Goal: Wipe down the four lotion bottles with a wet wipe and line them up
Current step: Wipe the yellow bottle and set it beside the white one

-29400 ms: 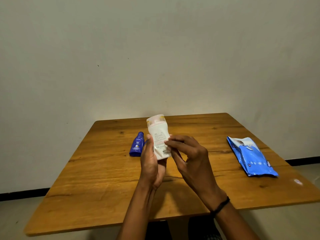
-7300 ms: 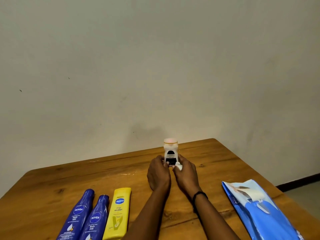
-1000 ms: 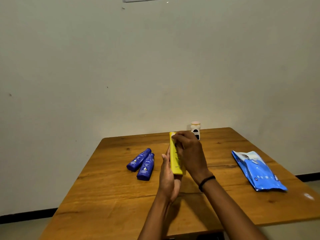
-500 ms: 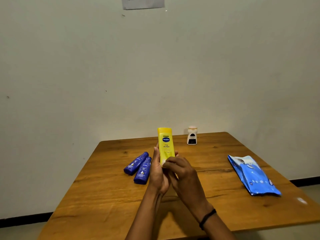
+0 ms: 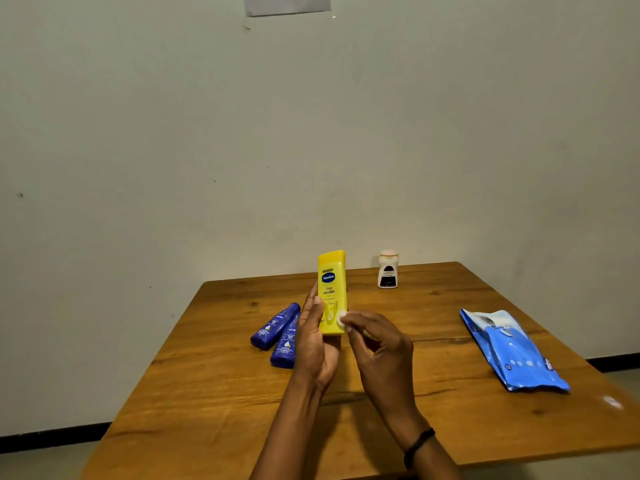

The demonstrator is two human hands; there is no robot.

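Yellow bottle (image 5: 331, 292): turned label-forward since a second ago; left hand (image 5: 313, 344) gripped its base, right hand (image 5: 377, 344) pinched wipe (image 5: 342, 319). Light, stiff, likely slippery.

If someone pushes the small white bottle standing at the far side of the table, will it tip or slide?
The white bottle looks short and wide at its base, so it probably slides rather than tips. The wooden table looks smooth, which favours sliding. A push near its cap might still topple it.

Since 0.5 s ago: right hand (image 5: 381, 344) shifted right of the yellow bottle (image 5: 332, 292). Small wad of wipe (image 5: 342, 318) now exposed at its fingertips, touching the bottle's lower right edge.
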